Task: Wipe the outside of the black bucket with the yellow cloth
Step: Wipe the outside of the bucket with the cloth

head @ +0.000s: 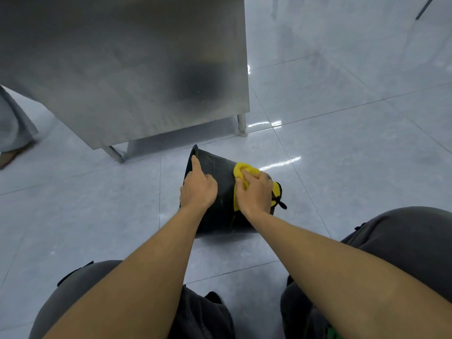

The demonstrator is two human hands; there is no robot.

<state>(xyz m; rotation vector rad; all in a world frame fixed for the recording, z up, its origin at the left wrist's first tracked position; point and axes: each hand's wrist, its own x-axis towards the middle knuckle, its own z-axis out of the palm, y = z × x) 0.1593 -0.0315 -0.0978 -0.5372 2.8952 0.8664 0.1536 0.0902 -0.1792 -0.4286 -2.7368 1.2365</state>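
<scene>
The black bucket (pixel 220 211) lies tipped on the floor (pixel 342 148) just before the steel cabinet (pixel 122 69). The left hand (pixel 199 189) holds it near the rim; the right hand (pixel 255 194) grips the yellow cloth (pixel 241 171) against its side.

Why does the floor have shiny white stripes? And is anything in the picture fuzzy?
Head view: the white stripes are glare, light bouncing off the glossy tiled floor just past the black bucket. Head view: the steel cabinet shows only a dull, dark, smeared reflection. Head view: another person's leg at the left edge is blurred.
</scene>
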